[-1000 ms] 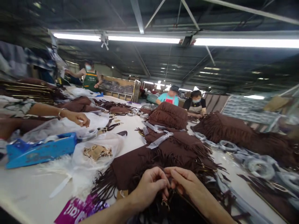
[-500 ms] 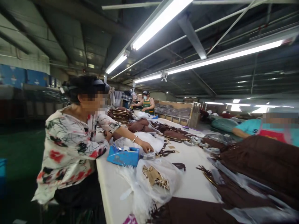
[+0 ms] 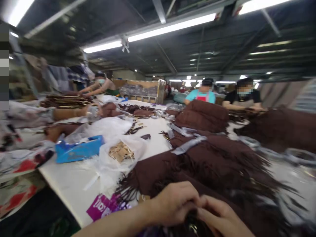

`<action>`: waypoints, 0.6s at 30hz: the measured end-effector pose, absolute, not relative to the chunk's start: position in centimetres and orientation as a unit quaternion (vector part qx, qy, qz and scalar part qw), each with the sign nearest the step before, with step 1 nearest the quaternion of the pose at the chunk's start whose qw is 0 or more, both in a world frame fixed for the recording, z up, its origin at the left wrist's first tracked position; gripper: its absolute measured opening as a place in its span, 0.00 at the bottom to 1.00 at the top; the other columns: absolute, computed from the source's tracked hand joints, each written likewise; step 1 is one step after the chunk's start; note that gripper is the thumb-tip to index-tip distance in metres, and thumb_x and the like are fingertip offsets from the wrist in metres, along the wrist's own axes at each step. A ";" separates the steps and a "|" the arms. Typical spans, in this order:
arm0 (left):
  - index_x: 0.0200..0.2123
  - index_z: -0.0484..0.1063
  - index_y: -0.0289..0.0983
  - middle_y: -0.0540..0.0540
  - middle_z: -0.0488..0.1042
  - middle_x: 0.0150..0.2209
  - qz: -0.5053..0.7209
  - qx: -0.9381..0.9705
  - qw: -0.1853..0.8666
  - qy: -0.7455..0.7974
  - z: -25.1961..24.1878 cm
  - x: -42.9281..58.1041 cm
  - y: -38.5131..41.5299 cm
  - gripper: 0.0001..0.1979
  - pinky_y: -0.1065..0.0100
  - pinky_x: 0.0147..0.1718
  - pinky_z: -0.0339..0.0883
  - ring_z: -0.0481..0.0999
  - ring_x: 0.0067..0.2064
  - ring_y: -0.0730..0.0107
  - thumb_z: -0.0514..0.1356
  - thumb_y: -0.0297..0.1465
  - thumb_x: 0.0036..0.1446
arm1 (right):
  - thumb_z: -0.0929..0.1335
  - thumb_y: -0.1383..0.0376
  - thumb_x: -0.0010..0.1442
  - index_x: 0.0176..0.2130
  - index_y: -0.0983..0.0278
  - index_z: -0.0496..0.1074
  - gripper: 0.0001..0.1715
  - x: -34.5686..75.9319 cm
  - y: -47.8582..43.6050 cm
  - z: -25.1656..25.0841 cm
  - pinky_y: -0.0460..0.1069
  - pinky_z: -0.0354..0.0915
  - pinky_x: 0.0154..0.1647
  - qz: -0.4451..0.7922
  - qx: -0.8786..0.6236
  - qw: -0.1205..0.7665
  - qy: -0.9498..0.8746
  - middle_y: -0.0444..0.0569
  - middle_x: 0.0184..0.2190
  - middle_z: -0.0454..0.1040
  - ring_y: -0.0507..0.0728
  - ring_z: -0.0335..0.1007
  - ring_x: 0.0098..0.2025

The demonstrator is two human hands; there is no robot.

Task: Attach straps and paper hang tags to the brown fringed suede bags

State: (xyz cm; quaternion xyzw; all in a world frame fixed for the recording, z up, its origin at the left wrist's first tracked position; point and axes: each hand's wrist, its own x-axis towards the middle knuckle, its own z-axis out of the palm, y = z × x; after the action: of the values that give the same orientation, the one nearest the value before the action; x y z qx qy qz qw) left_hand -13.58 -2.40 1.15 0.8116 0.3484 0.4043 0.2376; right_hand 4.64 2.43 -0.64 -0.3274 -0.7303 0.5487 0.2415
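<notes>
At the bottom of the view, my left hand (image 3: 176,202) and my right hand (image 3: 219,214) meet, fingertips bent and pressed together. Between and below them is a dark item with a gold-coloured glint (image 3: 193,227); its kind is hidden by the fingers and blur. Brown fringed cloth (image 3: 217,154) lies in layers just beyond both hands. Left of my left wrist are purple printed tags (image 3: 100,206). A white plastic bag (image 3: 139,148) farther off holds tan tags with white strings (image 3: 121,152).
A blue tape dispenser (image 3: 79,149) sits near the left table edge, beside a person's patterned sleeve. More folded brown cloth (image 3: 202,115) is stacked across the white table (image 3: 59,184). Clear tape rolls (image 3: 300,156) lie at right. Several co-workers stand around the table.
The view has swung right and down. Both my hands have come into sight at the bottom, together on the dark item. The co-worker on the left has slid toward the left edge.
</notes>
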 end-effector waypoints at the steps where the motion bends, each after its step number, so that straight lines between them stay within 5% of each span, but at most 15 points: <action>1: 0.32 0.67 0.36 0.44 0.71 0.35 0.418 0.813 0.233 0.333 1.3 -13.5 -2.4 0.06 0.70 0.38 0.65 0.71 0.38 0.68 0.54 0.21 0.59 | 0.73 0.50 0.54 0.28 0.64 0.75 0.20 5.3 1.8 -0.1 0.44 0.53 0.18 0.585 -0.348 0.231 -0.695 0.38 0.17 0.61 0.48 0.54 0.18; 8: 0.31 0.64 0.36 0.46 0.69 0.33 0.411 0.809 0.251 0.337 1.5 -14.8 -1.9 0.08 0.71 0.37 0.62 0.68 0.36 0.70 0.51 0.19 0.59 | 0.73 0.57 0.48 0.27 0.66 0.70 0.15 4.2 0.8 1.6 0.42 0.51 0.20 0.653 -0.370 0.252 -0.611 0.37 0.19 0.62 0.47 0.52 0.20; 18: 0.31 0.65 0.36 0.49 0.68 0.30 0.373 0.814 0.221 0.386 1.7 -14.8 -2.0 0.08 0.73 0.34 0.60 0.67 0.33 0.72 0.52 0.21 0.61 | 0.74 0.50 0.51 0.29 0.66 0.69 0.22 4.4 1.1 0.8 0.40 0.56 0.20 0.678 -0.361 0.284 -0.575 0.41 0.23 0.70 0.46 0.57 0.20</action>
State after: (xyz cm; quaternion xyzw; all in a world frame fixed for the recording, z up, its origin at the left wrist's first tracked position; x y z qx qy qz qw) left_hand -14.80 -1.96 1.73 0.8140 0.3861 0.3731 0.2215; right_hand 4.43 1.11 0.82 -0.3608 -0.5747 0.6775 0.2837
